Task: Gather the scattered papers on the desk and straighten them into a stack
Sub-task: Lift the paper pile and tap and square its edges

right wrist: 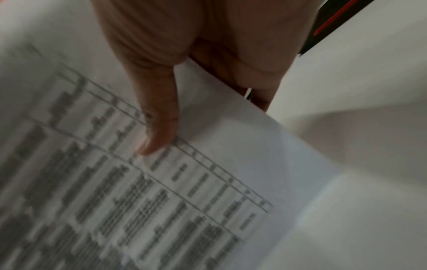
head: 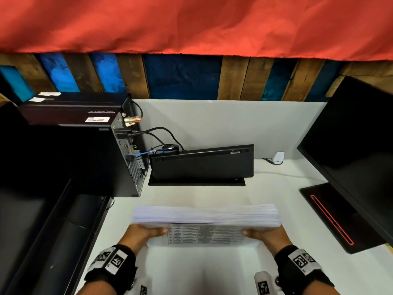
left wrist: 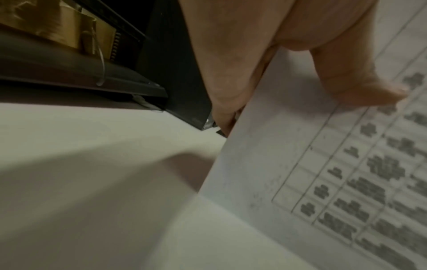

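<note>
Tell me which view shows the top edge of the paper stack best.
The head view: the stack of papers shows whole there, its layered top edge in sight, gripped between the left hand and right hand. Both wrist views show only the printed front sheet under a thumb; that edge is out of sight.

Between the hands, the stack of papers (head: 205, 216) is white, and its near sheet has a grey printed table with grid lines. The desk (head: 202, 271) under the hands is white. Beyond the hands the keyboard (head: 202, 163) is black. Right of the right hand, the black monitor base (head: 331, 218) has a red line.
</note>
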A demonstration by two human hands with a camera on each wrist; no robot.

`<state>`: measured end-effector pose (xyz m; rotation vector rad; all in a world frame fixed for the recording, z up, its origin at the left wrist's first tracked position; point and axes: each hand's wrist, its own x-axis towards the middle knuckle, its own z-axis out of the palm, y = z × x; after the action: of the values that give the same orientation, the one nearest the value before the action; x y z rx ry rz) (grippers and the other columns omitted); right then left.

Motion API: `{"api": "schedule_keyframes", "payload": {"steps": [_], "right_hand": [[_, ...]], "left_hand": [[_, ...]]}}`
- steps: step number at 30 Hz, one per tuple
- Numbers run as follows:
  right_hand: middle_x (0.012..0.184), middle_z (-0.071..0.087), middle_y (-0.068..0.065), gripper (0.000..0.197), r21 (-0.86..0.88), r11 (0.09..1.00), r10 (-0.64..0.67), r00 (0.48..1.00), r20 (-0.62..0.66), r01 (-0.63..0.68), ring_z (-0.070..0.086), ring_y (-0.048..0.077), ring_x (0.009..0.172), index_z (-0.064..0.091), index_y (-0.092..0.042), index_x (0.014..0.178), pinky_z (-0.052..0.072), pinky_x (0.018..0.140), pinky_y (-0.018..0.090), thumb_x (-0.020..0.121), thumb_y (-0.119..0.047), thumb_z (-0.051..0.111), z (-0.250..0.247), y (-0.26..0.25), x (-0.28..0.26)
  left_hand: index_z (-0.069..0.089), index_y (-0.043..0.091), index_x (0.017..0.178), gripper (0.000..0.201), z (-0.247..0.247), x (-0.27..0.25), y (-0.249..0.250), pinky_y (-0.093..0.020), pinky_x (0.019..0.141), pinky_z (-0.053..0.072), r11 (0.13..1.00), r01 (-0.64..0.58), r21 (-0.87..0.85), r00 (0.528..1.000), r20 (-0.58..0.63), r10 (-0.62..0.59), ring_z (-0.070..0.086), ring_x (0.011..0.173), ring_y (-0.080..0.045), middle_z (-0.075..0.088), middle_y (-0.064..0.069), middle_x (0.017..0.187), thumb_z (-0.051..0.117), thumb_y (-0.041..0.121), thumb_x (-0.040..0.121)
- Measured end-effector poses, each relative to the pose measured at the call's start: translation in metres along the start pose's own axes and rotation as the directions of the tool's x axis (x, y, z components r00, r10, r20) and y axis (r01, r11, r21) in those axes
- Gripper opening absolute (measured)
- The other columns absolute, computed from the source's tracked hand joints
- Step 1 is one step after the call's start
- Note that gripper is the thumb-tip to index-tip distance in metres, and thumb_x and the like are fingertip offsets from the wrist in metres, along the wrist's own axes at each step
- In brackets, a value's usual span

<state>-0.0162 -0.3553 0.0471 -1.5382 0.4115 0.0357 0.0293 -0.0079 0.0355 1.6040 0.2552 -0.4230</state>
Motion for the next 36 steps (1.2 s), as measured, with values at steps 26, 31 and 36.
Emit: {"api": "schedule_keyframes", "payload": {"steps": [26,31,36], "right_hand": [[0.057,0.057,-0.008,0.022,-0.77,0.497,-0.32,0.909,0.267,0.401,0.054,0.013,0.061,0.057,-0.026,0.065,0.044,0.06,0.027,0.071,-0.036,0.076,0.051,-0.103,-0.03],[0.073,0.075,-0.001,0.02,-0.196,0.92,-0.347,0.938,0.001,0.34,0.069,0.015,0.07,0.074,-0.019,0.074,0.054,0.064,0.03,0.071,0.001,0.076,0.07,-0.091,-0.029],[0.076,0.077,-0.001,0.03,0.211,0.934,-0.282,0.958,-0.054,0.287,0.073,0.009,0.07,0.073,-0.016,0.086,0.055,0.059,0.015,0.061,-0.002,0.08,0.046,-0.083,-0.026]], "left_hand": [[0.078,0.02,0.078,0.024,0.016,-0.022,0.139,-0.041,0.084,0.057,0.828,-0.359,0.431,0.927,0.062,0.37,0.074,0.08,-0.017,0.078,0.003,0.079,0.089,0.013,0.058],[0.07,0.042,0.092,0.046,0.033,-0.042,0.168,-0.049,0.095,0.045,0.587,-0.508,0.63,0.747,-0.017,0.664,0.062,0.106,-0.017,0.071,0.018,0.095,0.088,0.041,0.05],[0.021,0.037,0.147,0.129,0.028,-0.026,0.113,-0.037,0.112,0.034,0.821,-0.565,0.081,0.792,-0.227,0.567,0.036,0.139,-0.01,0.037,0.013,0.148,0.096,0.026,0.043]]}}
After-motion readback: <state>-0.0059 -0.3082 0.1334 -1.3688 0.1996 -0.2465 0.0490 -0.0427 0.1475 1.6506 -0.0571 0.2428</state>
